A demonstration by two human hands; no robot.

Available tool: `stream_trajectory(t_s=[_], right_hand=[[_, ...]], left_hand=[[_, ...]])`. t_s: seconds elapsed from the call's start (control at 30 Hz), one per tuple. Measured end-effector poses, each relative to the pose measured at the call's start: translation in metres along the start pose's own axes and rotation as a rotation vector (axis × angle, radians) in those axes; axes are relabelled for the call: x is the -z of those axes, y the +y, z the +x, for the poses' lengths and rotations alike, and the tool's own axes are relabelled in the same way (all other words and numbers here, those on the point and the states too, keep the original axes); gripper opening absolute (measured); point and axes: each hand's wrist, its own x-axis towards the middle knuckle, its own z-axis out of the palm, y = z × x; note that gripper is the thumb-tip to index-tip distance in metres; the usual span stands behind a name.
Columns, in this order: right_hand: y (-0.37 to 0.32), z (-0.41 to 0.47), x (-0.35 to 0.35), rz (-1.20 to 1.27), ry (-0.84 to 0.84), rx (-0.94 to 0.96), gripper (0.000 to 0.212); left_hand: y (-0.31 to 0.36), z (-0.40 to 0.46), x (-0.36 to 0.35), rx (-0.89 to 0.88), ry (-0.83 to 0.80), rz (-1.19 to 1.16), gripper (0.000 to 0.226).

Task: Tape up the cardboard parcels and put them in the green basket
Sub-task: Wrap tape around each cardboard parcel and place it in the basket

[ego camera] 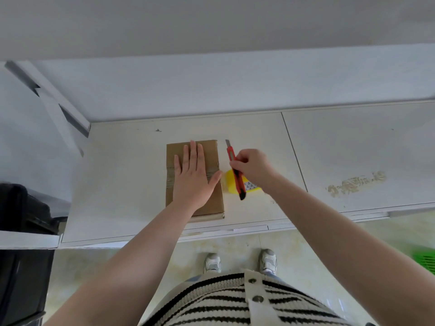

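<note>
Table (131, 175): white, scuffed, seam at right.
Wall (211, 20): plain pale grey, far side.
Floor (235, 250): glossy cream tiles, near.

One cardboard parcel (213, 149) lies on the table (122, 175). One strip of clear tape (170, 178) crosses it. One red knife (236, 170) shows, with one blade out at its far end. One yellow tape roll (230, 184) sits just beside the parcel. Two hands are in view: one left hand (193, 178) flat on the parcel, one right hand (253, 167) closed around the knife. Two bare forearms reach in. Two shoes (212, 263) stand on the floor. One green basket (426, 260) shows, only a corner of it, at the right edge. One black bin (21, 231) stands at the left. One striped sweater (223, 302) carries two visible buttons.
</note>
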Motion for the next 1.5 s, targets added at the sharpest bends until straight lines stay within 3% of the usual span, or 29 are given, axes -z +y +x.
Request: stream_trajectory(t_s=[0.17, 0.33, 0.67, 0.8, 0.87, 0.97, 1.03, 1.13, 1.27, 1.5], right_hand=[[0.015, -0.008, 0.023, -0.116, -0.125, 0.028, 0.025], [0.011, -0.015, 0.015, -0.419, -0.216, 0.072, 0.036], [0.003, -0.015, 0.021, -0.402, -0.265, 0.013, 0.023], [0.003, -0.014, 0.015, -0.513, -0.229, 0.047, 0.033], [0.007, -0.014, 0.013, -0.385, -0.134, 0.063, 0.041], [0.024, -0.012, 0.02, 0.31, 0.065, -0.003, 0.036], [0.049, -0.007, 0.036, 0.6, 0.197, -0.083, 0.028], [0.102, 0.002, 0.051, 0.429, 0.311, -0.217, 0.018], [0.151, 0.011, 0.041, 0.346, 0.303, -0.426, 0.02], [0.156, 0.028, 0.037, 0.033, 0.264, -0.445, 0.034]], left_hand=[[-0.001, 0.001, -0.002, 0.004, -0.002, 0.023, 0.091], [-0.001, 0.0, 0.0, 0.001, -0.01, 0.011, 0.092], [0.001, -0.001, 0.002, 0.004, -0.013, 0.007, 0.093], [0.001, 0.0, 0.002, 0.007, -0.011, 0.02, 0.092], [0.0, 0.0, 0.001, 0.003, -0.01, 0.017, 0.091], [0.0, -0.001, 0.001, -0.002, -0.003, 0.011, 0.09], [0.0, 0.0, 0.001, -0.004, -0.01, 0.015, 0.09], [0.001, 0.001, 0.001, -0.001, -0.015, 0.004, 0.09], [0.001, 0.001, 0.0, 0.001, -0.012, 0.01, 0.091], [0.003, 0.002, 0.003, 0.015, -0.03, 0.034, 0.091]])
